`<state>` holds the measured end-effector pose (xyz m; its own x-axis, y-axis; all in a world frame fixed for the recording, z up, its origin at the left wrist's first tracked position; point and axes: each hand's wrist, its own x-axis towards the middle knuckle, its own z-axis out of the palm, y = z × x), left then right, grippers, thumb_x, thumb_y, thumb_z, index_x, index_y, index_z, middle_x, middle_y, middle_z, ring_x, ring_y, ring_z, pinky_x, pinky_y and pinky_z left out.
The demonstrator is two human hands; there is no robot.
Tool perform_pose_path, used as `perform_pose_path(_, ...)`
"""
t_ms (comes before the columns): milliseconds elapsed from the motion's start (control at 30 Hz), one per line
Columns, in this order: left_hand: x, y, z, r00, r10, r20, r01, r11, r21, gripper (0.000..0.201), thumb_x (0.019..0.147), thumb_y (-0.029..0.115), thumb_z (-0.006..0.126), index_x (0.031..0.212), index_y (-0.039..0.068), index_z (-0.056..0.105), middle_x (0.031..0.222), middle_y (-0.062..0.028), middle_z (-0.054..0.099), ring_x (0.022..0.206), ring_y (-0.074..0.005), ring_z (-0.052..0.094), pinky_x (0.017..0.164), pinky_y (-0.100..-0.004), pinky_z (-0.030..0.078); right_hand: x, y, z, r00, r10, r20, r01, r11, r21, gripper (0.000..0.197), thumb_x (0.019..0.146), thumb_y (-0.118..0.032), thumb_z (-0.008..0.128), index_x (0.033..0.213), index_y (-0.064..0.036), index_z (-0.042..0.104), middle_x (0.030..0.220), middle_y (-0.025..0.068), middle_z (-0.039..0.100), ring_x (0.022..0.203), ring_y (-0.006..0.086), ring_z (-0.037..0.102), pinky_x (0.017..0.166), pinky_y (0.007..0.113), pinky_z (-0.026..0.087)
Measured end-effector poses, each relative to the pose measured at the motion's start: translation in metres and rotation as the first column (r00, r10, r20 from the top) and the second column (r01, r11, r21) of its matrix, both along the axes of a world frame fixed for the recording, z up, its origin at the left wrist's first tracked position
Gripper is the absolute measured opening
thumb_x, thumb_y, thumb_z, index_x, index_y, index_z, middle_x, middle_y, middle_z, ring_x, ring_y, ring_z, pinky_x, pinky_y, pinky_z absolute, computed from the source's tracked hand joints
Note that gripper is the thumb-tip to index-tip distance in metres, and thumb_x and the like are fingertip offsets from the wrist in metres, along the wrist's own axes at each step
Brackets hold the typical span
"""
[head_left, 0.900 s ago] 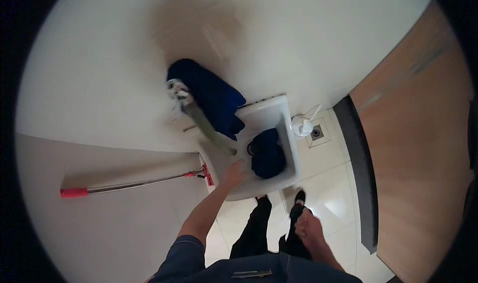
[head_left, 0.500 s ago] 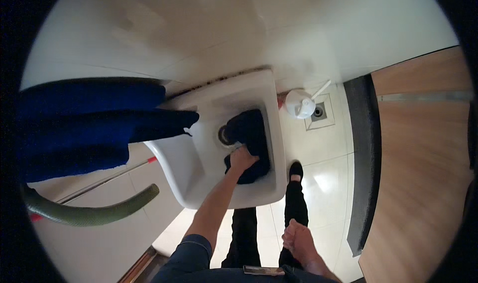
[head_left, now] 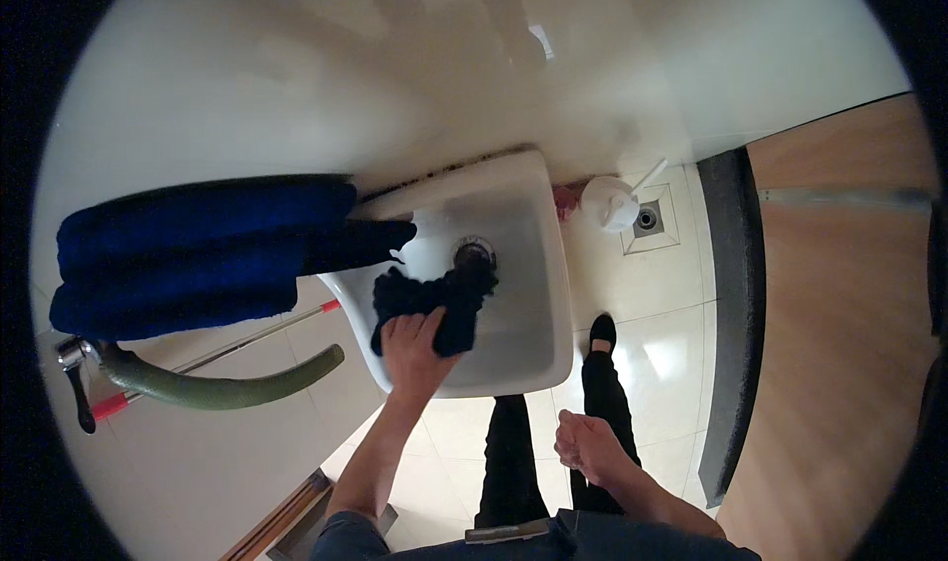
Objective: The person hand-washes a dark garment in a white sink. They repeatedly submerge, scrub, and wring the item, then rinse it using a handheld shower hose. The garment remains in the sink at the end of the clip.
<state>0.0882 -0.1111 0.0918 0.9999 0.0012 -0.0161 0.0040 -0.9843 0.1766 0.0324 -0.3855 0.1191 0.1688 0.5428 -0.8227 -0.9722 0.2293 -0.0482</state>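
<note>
Inside the white sink (head_left: pixel 523 334), the left hand (head_left: pixel 415 354) clutches a bunched dark cloth (head_left: pixel 449 304) whose far end reaches the drain (head_left: pixel 472 246), while the right hand (head_left: pixel 588 444) is balled well apart, so gathering that loose end should make a steadier hold.

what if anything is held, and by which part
The left hand grips a dark blue cloth by its near side; the right hand is curled, nothing visible in it.
</note>
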Motion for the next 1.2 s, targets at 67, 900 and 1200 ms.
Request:
perform_pose_path(67, -0.003, 0.002, -0.027, 0.994, 0.018, -0.105, -0.024, 0.998, -0.061, 0.056, 0.055, 0.033, 0.08, 0.103, 0.01, 0.062, 0.085, -0.0111, 0.062, 0.085, -0.0288, 0.057, 0.084, -0.0404, 0.04, -0.004, 0.006, -0.007, 1.0, -0.01, -0.025, 0.01, 1.0, 0.002, 0.037, 0.096, -0.029, 0.045, 0.063, -0.0136, 0.038, 0.052, -0.0043, 0.033, 0.044, 0.0069, 0.029, 0.04, 0.022, 0.023)
perform_pose_path(900, -0.071, 0.037, -0.042, 0.682, 0.623, -0.382, -0.502, 0.019, -0.865, 0.026, 0.097, 0.02, 0.039, 0.11, -0.002, 0.047, 0.086, -0.0131, 0.066, 0.077, -0.0202, 0.061, 0.077, -0.03, 0.047, 0.035, 0.212, -0.303, -0.139, 0.641, 0.755, 0.099, 0.768, -0.633, 0.023, 0.085, -0.025, 0.056, 0.09, -0.0032, 0.064, 0.097, 0.0162, 0.063, 0.082, 0.0305, 0.062, 0.074, 0.041, 0.049)
perform_pose_path(1200, -0.084, 0.023, -0.077, 0.615, 0.473, -0.631, -0.732, 0.044, -0.68, 0.021, 0.096, 0.019, 0.045, 0.1, 0.0, 0.051, 0.088, -0.006, 0.059, 0.082, -0.0115, 0.049, 0.077, -0.0252, 0.039, 0.096, 0.262, -0.285, -0.255, 0.831, 0.495, -0.199, 0.456, -0.868, 0.02, 0.082, -0.018, 0.051, 0.09, -0.0053, 0.064, 0.09, 0.0145, 0.064, 0.085, 0.032, 0.062, 0.078, 0.043, 0.049)
